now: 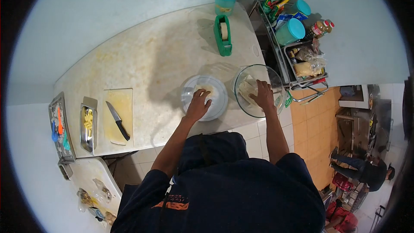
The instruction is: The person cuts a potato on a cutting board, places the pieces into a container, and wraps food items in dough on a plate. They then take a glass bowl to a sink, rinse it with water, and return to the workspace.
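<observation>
A round, whitish plate or shallow dish (pixel 219 107) lies near the table's front edge. My left hand (pixel 198 105) is over its left part, fingers bent and thumb apart, touching or just above a small pale piece (pixel 206 88). To the right stands a large clear glass bowl (pixel 238 103) holding pale, thin, flat pieces (pixel 246 87). Inside its rim, my right hand (pixel 264 97) rests against these pieces with the fingers and thumb spread. No grip on them is visible; the fingertips are partly hard to make out.
Left on the table (pixel 172 30) are a knife (pixel 117 120) on a cutting board (pixel 120 97) and a metal tray (pixel 88 140) with yellow strips. A green tape dispenser (pixel 223 39) stands behind the plate. A loaded cart (pixel 280 60) adjoins the right edge. Another person (pixel 366 172) is farther right.
</observation>
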The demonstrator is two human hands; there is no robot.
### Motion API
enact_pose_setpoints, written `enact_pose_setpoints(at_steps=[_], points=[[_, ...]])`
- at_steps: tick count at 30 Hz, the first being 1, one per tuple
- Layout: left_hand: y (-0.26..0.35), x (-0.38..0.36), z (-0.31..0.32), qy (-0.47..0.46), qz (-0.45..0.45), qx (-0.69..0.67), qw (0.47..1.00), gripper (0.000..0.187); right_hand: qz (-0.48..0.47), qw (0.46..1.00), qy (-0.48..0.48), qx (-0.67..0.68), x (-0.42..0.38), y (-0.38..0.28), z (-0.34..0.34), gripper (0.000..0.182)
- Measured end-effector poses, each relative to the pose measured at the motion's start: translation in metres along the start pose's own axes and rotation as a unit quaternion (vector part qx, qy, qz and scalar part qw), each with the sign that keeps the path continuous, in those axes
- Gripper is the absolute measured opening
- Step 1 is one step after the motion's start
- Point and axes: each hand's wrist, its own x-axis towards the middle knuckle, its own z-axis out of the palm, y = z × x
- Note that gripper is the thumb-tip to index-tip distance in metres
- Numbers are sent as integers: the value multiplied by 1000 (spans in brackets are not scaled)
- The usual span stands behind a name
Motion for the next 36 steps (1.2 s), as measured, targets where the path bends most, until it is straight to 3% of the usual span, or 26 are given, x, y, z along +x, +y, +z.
enact_pose_setpoints(at_steps=[8, 14, 17, 20, 27, 30, 33, 36], points=[[-5, -5, 0, -10, -22, -18, 1000, 40, 47, 995, -82, -8, 25, 20, 15, 31], [-9, -9, 1, -10, -30, -33, 999, 39, 34, 997, -46, 56, 31, 34, 33, 29], [-9, -9, 3, -11, -25, -35, 999, 39, 34, 989, -113, 87, 36, 34, 21, 37], [-8, -8, 3, -13, -29, -39, 999, 39, 15, 979, -116, 170, 39, 40, 18, 38], [-1, -5, -2, 20, 0, -31, 999, 35, -11, 979, -113, 171, 44, 56, 8, 31], [9, -1, -14, 14, -42, -98, 994, 34, -7, 971, -118, 209, 43, 51, -25, 32], [19, 5, -24, -39, -111, -291, 949, 41, -11, 944, -114, 310, 35, 28, -76, 31], [42, 8, -38, -77, -177, -587, 786, 53, 9, 891, -179, 418, 23, -36, -111, 33]])
